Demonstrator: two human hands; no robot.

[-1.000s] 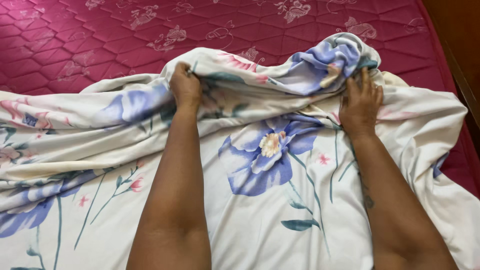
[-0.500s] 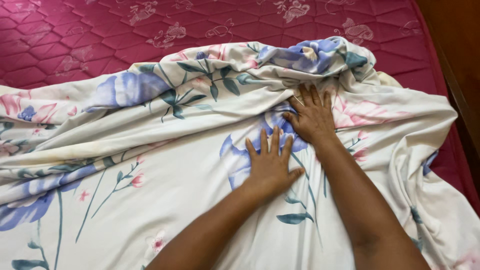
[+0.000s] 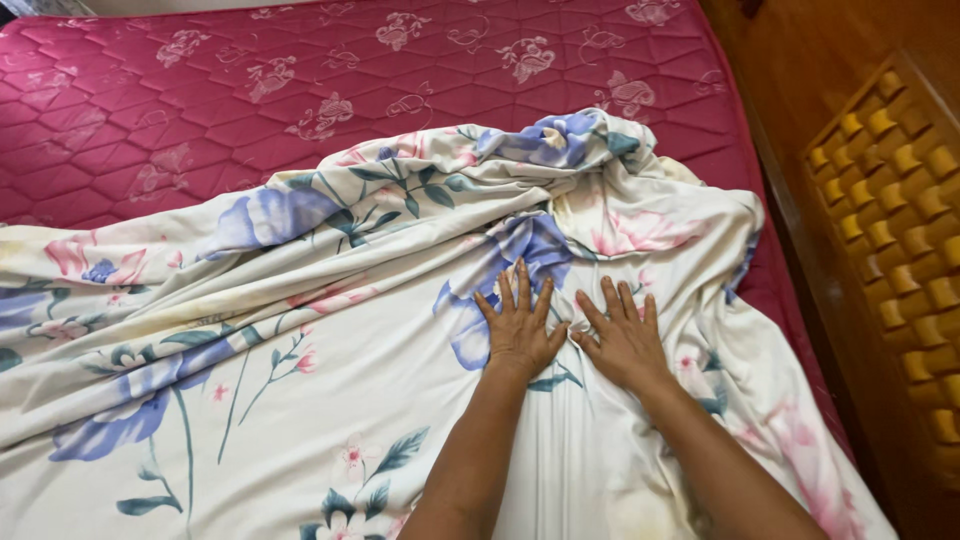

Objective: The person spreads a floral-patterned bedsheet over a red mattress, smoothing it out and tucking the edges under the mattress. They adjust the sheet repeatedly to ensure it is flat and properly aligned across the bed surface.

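A cream bedsheet [image 3: 330,330] printed with blue and pink flowers lies crumpled across a magenta quilted mattress [image 3: 300,90]. My left hand [image 3: 520,325] rests flat on the sheet with fingers spread, palm down. Right beside it, my right hand [image 3: 622,340] also lies flat with fingers apart, thumbs nearly touching. Both hands sit over a large blue flower, below a bunched ridge of fabric [image 3: 560,145] at the sheet's far edge. Neither hand grips anything.
The mattress's right edge [image 3: 770,230] runs beside a brown wooden floor strip [image 3: 800,70]. A carved wooden panel with raised golden-brown blocks [image 3: 910,230] stands at the far right. The sheet spreads to the left and lower edges of the view.
Both hands let go of the bunched far edge, drew back toward me, and now lie flat side by side on the sheet. The view shifted left, showing the wooden panel.
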